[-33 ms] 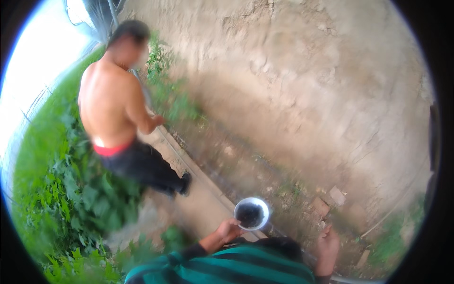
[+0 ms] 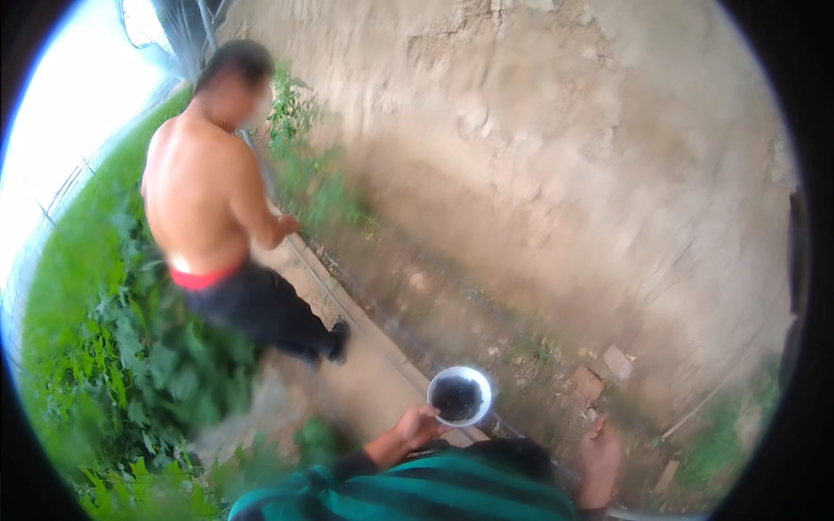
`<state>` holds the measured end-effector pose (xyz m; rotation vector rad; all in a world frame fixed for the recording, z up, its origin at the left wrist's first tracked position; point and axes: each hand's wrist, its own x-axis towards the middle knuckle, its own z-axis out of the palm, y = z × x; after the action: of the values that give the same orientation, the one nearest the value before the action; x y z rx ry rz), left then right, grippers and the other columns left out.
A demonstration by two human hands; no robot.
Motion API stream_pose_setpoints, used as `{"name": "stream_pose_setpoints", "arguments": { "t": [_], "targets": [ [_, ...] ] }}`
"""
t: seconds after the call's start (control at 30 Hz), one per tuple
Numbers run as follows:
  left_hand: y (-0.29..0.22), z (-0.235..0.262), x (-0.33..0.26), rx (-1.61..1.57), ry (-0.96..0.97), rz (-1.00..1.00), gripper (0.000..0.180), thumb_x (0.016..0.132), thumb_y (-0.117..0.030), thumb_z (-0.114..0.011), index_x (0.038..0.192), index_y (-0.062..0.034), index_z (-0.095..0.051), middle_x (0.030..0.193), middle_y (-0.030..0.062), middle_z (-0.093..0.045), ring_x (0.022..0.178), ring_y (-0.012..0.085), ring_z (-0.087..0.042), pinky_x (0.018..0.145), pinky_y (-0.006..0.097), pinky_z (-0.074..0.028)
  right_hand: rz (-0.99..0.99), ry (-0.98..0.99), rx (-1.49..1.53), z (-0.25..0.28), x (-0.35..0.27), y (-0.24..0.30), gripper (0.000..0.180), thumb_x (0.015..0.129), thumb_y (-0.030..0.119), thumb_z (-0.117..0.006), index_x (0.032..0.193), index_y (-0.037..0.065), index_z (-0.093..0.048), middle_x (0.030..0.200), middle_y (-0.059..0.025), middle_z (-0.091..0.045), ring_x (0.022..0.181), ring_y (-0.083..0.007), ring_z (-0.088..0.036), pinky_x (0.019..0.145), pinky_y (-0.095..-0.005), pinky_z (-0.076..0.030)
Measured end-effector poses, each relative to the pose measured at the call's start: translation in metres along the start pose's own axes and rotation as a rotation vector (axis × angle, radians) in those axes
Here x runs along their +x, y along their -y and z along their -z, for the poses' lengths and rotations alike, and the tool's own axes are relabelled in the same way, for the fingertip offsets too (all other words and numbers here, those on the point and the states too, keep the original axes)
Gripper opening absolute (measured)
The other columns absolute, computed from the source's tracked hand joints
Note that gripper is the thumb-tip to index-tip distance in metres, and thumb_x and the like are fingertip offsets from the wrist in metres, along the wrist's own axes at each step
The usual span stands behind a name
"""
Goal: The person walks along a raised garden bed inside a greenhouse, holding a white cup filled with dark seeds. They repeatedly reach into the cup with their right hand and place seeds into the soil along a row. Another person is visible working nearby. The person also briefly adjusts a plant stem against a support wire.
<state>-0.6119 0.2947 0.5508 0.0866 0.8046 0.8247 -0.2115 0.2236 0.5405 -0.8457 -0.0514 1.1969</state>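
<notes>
My left hand point(image 2: 419, 425) grips the near left rim of a round white bowl point(image 2: 487, 398), thumb over the edge. Inside the bowl lies a dark, blackish mass point(image 2: 457, 398); what it is cannot be made out. The bowl is held roughly level in front of my body, over the edge of the path. My right hand point(image 2: 601, 453) hangs at my right side, apart from the bowl, with its fingers curled together. Whether something small sits between those fingers is too blurred to see.
A shirtless person point(image 2: 195, 191) in dark trousers stands ahead on the left of a narrow concrete path point(image 2: 373, 382). Leafy green plants point(image 2: 130, 365) grow along the left. A rough earthen wall point(image 2: 556, 156) rises at right, with broken bricks point(image 2: 589, 382) at its foot.
</notes>
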Motion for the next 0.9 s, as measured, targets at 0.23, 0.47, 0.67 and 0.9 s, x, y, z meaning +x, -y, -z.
{"name": "stream_pose_setpoints", "arguments": {
  "t": [0.23, 0.47, 0.67, 0.9],
  "targets": [
    [-0.005, -0.026, -0.014, -0.003, -0.077, 0.007, 0.046, 0.072, -0.007, -0.051, 0.116, 0.0079, -0.047, 0.122, 0.021, -0.052, 0.115, 0.0352, -0.05, 0.102, 0.05, -0.038, -0.166, 0.002, 0.264, 0.0, -0.002, 0.005, 0.015, 0.091, 0.006, -0.049, 0.103, 0.005, -0.058, 0.09, -0.0042, -0.061, 0.078, -0.0142, -0.058, 0.067, -0.0248, -0.047],
    [-0.004, -0.028, -0.013, 0.048, -0.168, -0.006, 0.045, 0.072, -0.006, -0.052, 0.115, 0.0077, -0.049, 0.115, 0.02, -0.057, 0.108, 0.0356, -0.055, 0.102, 0.05, -0.039, -0.167, -0.034, 0.256, 0.035, 0.032, 0.004, 0.013, 0.094, 0.01, -0.047, 0.1, 0.004, -0.057, 0.091, -0.0046, -0.062, 0.079, -0.0143, -0.059, 0.066, -0.0248, -0.048],
    [0.002, -0.008, 0.002, -0.032, -0.049, 0.028, 0.045, 0.074, -0.007, -0.053, 0.117, 0.0071, -0.049, 0.116, 0.0191, -0.057, 0.109, 0.0331, -0.055, 0.101, 0.049, -0.04, -0.132, 0.014, 0.197, 0.036, 0.029, 0.003, 0.014, 0.096, 0.011, -0.045, 0.102, 0.004, -0.056, 0.092, -0.0054, -0.062, 0.081, -0.0143, -0.06, 0.064, -0.0247, -0.048],
    [0.013, 0.028, 0.018, -0.05, 0.131, -0.019, 0.02, 0.079, -0.012, -0.057, 0.096, -0.0027, -0.059, 0.102, 0.0186, -0.061, 0.097, 0.0362, -0.059, 0.089, 0.049, -0.046, -0.181, -0.055, 0.231, -0.011, -0.004, 0.009, 0.016, 0.091, 0.006, -0.052, 0.106, 0.001, -0.055, 0.091, -0.0065, -0.061, 0.076, -0.0138, -0.055, 0.063, -0.024, -0.045]
  ]
}}
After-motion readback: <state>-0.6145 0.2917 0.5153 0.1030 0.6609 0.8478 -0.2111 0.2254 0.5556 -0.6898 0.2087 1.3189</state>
